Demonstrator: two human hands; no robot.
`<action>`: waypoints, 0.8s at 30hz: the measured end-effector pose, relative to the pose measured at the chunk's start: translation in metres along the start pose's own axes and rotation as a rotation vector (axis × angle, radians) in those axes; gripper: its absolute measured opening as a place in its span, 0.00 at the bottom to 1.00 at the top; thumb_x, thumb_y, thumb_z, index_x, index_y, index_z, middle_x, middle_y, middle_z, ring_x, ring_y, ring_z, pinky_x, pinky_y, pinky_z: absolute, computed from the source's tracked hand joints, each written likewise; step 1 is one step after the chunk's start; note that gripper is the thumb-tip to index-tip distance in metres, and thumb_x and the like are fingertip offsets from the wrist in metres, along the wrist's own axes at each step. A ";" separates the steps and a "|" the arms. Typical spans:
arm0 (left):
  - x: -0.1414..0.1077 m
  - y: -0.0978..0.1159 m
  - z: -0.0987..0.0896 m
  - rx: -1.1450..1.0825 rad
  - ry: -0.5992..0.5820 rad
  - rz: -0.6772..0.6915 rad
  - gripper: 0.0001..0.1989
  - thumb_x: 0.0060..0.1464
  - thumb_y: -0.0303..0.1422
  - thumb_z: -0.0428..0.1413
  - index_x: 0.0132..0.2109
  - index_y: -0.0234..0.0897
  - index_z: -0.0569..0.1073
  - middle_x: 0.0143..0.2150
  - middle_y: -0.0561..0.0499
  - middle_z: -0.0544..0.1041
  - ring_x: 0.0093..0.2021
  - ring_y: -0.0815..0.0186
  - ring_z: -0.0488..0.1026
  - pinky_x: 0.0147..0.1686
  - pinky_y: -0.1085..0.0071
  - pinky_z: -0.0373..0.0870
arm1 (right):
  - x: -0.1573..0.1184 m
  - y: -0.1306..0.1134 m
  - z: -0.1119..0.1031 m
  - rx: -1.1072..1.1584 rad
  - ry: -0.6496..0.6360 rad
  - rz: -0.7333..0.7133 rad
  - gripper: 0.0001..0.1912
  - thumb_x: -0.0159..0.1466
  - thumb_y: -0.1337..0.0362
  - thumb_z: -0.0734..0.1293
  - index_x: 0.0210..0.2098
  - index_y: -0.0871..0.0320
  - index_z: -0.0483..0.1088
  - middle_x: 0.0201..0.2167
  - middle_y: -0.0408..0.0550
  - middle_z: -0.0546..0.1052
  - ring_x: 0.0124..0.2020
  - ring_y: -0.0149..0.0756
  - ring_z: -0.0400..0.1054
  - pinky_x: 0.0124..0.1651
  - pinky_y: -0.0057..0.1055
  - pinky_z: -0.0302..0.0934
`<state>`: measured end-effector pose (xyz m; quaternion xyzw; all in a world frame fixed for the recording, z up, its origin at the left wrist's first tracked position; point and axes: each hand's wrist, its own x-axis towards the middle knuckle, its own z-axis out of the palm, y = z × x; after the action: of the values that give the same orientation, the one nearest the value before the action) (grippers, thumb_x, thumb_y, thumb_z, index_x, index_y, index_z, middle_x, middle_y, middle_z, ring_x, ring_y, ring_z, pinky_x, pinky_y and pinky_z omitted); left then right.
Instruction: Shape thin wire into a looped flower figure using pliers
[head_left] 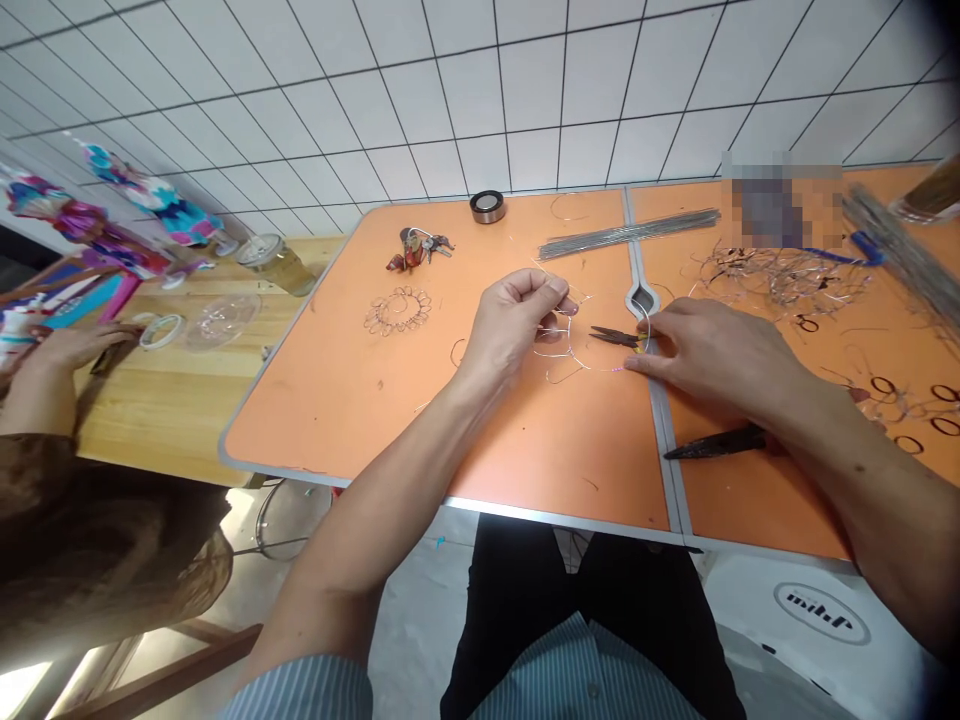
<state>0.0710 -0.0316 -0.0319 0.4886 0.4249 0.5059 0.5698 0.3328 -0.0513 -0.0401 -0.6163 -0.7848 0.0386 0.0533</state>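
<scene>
Over orange tbl point(322, 390), L hand point(517, 320) holds wire point(570, 350) (thin).

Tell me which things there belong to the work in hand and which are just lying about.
Seemingly in use:
bent wire in the left hand
small pliers at the right hand
probably the bundle of straight wires

Seemingly just lying about:
keys
round black-rimmed object
lidded cup
</scene>
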 end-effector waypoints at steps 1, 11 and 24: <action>0.000 0.000 0.000 -0.008 0.001 0.005 0.16 0.63 0.42 0.71 0.34 0.38 0.76 0.37 0.51 0.84 0.27 0.74 0.69 0.31 0.76 0.74 | 0.000 0.000 0.003 -0.009 -0.004 -0.015 0.20 0.72 0.44 0.75 0.48 0.54 0.85 0.55 0.62 0.83 0.50 0.60 0.76 0.36 0.43 0.49; -0.001 0.006 0.002 -0.034 0.048 0.000 0.13 0.68 0.34 0.66 0.34 0.38 0.76 0.36 0.51 0.83 0.26 0.75 0.68 0.30 0.77 0.71 | 0.008 -0.001 0.005 0.090 -0.145 0.055 0.15 0.67 0.47 0.73 0.42 0.52 0.82 0.40 0.52 0.84 0.40 0.51 0.75 0.37 0.40 0.55; 0.000 0.007 0.004 -0.211 0.083 -0.095 0.13 0.67 0.34 0.67 0.34 0.37 0.77 0.36 0.52 0.83 0.25 0.76 0.67 0.28 0.77 0.71 | -0.005 -0.019 0.010 0.494 0.127 -0.080 0.08 0.74 0.56 0.70 0.47 0.50 0.80 0.35 0.47 0.86 0.38 0.51 0.81 0.42 0.41 0.65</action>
<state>0.0734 -0.0316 -0.0247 0.3841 0.4153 0.5399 0.6233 0.3143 -0.0603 -0.0473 -0.5543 -0.7703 0.1884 0.2529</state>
